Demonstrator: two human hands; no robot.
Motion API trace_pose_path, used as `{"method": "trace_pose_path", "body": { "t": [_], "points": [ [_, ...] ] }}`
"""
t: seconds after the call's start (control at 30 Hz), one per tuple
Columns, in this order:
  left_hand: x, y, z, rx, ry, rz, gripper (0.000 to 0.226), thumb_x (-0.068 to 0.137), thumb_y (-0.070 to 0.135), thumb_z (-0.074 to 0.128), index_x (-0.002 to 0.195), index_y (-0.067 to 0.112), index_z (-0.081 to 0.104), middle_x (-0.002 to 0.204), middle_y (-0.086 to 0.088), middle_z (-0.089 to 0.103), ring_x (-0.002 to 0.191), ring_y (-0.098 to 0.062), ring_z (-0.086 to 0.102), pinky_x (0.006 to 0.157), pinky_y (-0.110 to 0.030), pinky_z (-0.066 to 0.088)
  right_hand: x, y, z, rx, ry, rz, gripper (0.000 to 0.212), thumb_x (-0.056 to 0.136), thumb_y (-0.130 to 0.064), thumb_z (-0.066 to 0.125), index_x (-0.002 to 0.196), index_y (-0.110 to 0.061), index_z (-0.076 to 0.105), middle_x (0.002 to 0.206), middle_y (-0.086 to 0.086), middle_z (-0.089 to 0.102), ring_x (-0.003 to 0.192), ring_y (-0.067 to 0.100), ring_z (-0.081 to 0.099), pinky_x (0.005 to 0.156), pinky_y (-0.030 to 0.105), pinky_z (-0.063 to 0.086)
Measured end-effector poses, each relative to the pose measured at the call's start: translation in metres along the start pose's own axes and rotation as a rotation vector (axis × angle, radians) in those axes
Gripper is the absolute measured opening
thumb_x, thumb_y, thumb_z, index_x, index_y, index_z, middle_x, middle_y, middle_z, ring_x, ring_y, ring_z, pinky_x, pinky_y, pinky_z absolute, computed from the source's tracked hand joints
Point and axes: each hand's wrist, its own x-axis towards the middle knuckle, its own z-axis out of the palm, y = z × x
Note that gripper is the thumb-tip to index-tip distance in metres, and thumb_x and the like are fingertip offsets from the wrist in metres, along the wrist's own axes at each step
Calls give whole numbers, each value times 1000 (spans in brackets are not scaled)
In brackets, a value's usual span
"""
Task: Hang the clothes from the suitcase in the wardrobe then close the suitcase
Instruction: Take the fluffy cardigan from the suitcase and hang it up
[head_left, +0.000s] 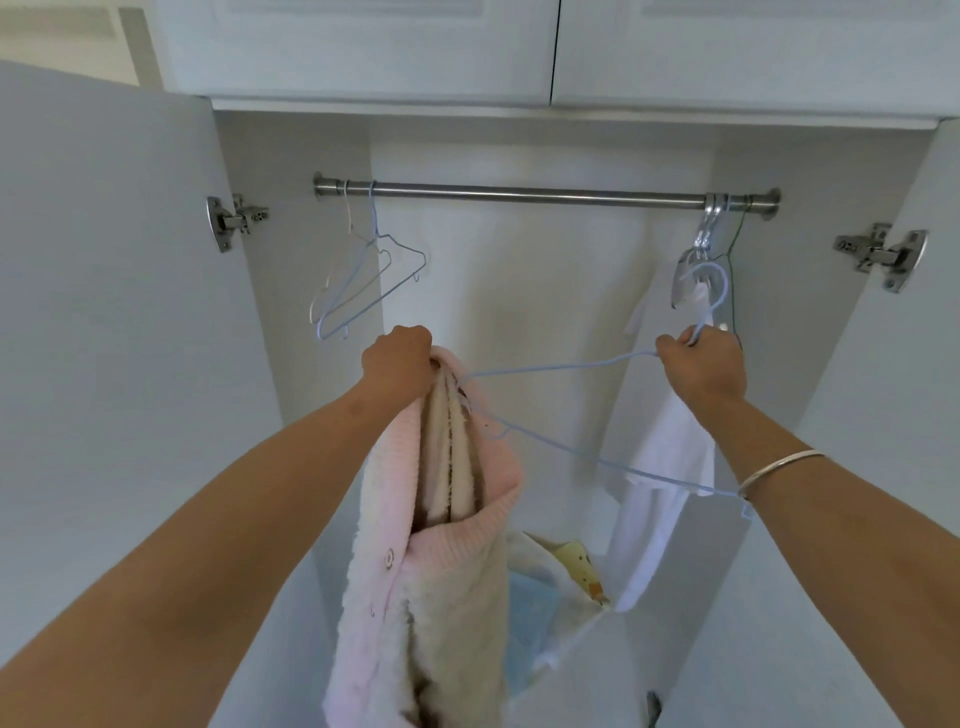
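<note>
The white wardrobe (291, 249) stood open, its steel rail (545, 194) spanning the far side. A fluffy pink cardigan (415, 597) hung near left, bunched in the left hand (397, 364)'s closed fist. The right hand (706, 366) gripped a thin blue wire hanger (561, 447), one end tucked into the cardigan.

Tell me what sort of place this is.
Likely a bedroom wardrobe, seen from inside its open doors: a metal hanging rail, empty wire hangers at its left end, and a white garment hung at the right.
</note>
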Motion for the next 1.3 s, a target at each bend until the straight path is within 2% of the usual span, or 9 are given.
{"method": "trace_pose_path", "body": {
  "t": [0.27,0.47,0.63,0.8,0.93,1.0,1.07,1.17,1.3],
  "points": [
    [18,-5,-2,-308,-108,-156,14,89,19,46,92,8,53,92,-10,57,88,-31,56,73,-35,43,-19,-17,44,37,-12,-69,20,79,-26,56,63,-15,51,72,5,56,73,30,54,65,33,43],
    [20,6,-25,-320,8,-124,23,84,18,51,63,13,43,65,-3,47,73,-29,52,64,-32,38,-31,-44,68,83,-4,-81,25,83,-27,58,62,-15,51,76,8,63,80,34,62,67,31,43],
    [11,30,-34,-706,-49,-16,43,84,8,54,51,17,30,53,0,28,50,-16,28,48,-25,22,-51,-62,98,11,-200,-185,31,91,-38,53,69,-16,53,75,5,57,75,26,55,65,29,37],
    [5,39,-39,-938,-148,8,14,82,2,50,69,6,55,68,-10,47,65,-20,47,60,-28,37,-73,-70,119,368,-578,146,35,97,-27,39,64,-16,49,62,2,48,61,19,45,57,28,38],
    [-3,38,-39,-1001,-347,109,12,84,3,53,88,-1,64,81,-12,56,77,-21,55,68,-29,46,-82,-70,115,562,-657,300,35,97,-10,32,64,-16,43,57,1,39,51,10,35,33,11,30],
    [-6,35,-45,-910,-474,181,29,86,17,61,111,3,66,103,-5,65,94,-14,62,79,-24,51,-78,-68,110,629,-595,344,34,95,-12,36,63,-15,45,52,0,44,47,9,39,34,12,32],
    [-3,24,-52,-683,-369,219,43,86,34,63,126,17,61,127,0,59,114,-13,55,92,-27,46,-69,-63,105,650,-527,374,31,93,-20,43,64,-16,51,53,-3,51,50,9,47,48,19,40],
    [4,-2,-68,-91,-125,200,51,89,62,45,128,31,56,136,-3,51,127,-24,46,106,-42,32,-55,-46,104,649,-472,435,21,92,-30,46,92,-14,60,93,6,61,89,23,59,86,38,49],
    [9,-22,-77,199,-421,90,82,86,76,24,124,13,60,133,-7,55,123,-28,50,102,-43,36,-46,-19,106,612,-416,505,22,86,-30,48,92,-13,60,100,11,61,94,27,59,93,45,49]
  ]
}}
